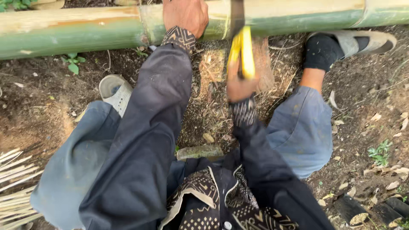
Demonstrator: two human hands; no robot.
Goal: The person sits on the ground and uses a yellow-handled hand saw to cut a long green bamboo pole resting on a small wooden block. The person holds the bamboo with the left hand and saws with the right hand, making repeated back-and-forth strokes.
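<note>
**Two hands at a bamboo pole, saw blade on it**

A thick green bamboo pole [85, 32] lies across the far side of the scene, on bare soil [38, 110], running from the left edge to the right edge. Its top face is pale and stripped; its near side is green.

The left hand [185, 15] rests on top of the pole near the middle, palm down, fingers curled over the far side and out of sight; it presses on the pole rather than closing round it. A patterned cuff [179, 38] sits at its wrist.

The right hand [239, 87] is nearer, just right of the left arm, closed tightly round the yellow handle [243, 53] of a saw. The dark blade [237, 17] runs away from the hand and meets the pole just right of the left hand; it seems to sit in a cut, though motion blur makes that hard to confirm.

The person crouches, knees apart in blue-grey trousers [302, 127]. The left shoe [116, 90] is on the soil at the left; the right foot, in a black sock and grey shoe [362, 42], touches the pole at the right. A small stone [200, 152] lies between the legs. Pale bamboo strips [15, 187] lie at the near left.
</note>
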